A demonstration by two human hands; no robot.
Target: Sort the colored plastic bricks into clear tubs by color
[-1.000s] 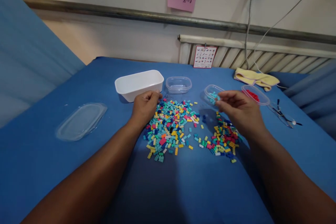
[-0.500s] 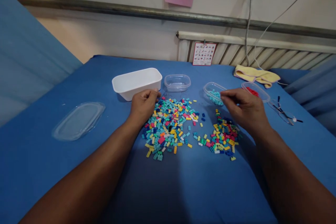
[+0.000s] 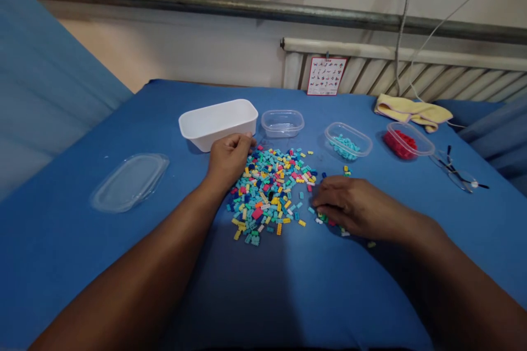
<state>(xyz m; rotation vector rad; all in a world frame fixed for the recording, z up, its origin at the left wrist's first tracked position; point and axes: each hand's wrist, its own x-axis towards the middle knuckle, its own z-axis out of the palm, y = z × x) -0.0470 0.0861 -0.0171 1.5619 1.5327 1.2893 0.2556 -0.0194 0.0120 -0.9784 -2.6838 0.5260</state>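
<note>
Since the earlier frames, the right hand has been lowered from beside the tub of teal bricks onto the smaller heap of bricks, which is now largely covered by it. It lies palm down, with the fingers loosely curled and held close together, their tips touching bricks at the heap's left edge; whether a brick is pinched cannot be told. The left hand is seen where it was, resting at the far left edge of the large heap of bricks and just in front of the white tub. Its fingers are curled inward into a loose fist, the thumb lying along the top; nothing held in it can be made out.

Both heaps, of mixed teal, yellow, pink and blue bricks, are spread on the blue cloth between the two forearms. Behind them a row is formed by the white tub, a small clear tub, the tub of teal bricks and a tub of red bricks. A clear lid is laid well apart to the left. A yellow towel and a pair of glasses are seen at the far right.
</note>
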